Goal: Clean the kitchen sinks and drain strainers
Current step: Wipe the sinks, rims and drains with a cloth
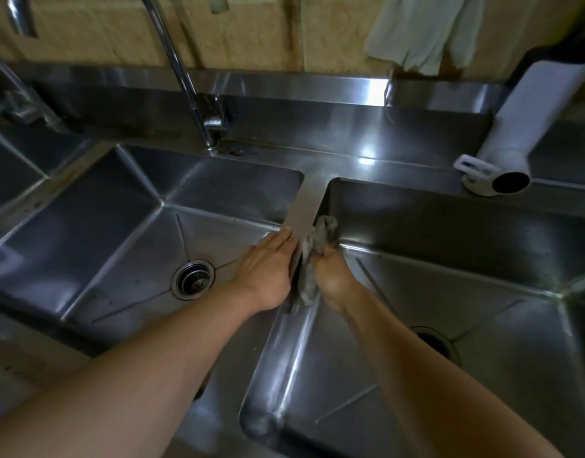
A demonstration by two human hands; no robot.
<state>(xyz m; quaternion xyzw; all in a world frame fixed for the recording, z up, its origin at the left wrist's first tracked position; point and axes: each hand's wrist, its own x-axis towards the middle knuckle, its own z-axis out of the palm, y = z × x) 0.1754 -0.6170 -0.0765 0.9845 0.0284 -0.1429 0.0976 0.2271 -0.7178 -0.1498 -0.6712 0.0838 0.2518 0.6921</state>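
Right sink (417, 292) and left sink (102, 226) of steel, right hand (331, 276) clutched grey rag (312, 256) at the divider (304, 209), left hand (268, 269) lay flat beside it, drain strainer (193, 279) (left basin), faucet (182, 71), white canister (522, 127), tiled wall (251, 28) behind.

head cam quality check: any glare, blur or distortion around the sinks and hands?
Head view: dim overall; bright glare patches on the steel ledge behind the basins; wide-angle bending curves the sink edges; corners darken; left hand, right hand and grey rag look slightly soft; left drain strainer reads clearly, right drain sits partly hidden behind the forearm.
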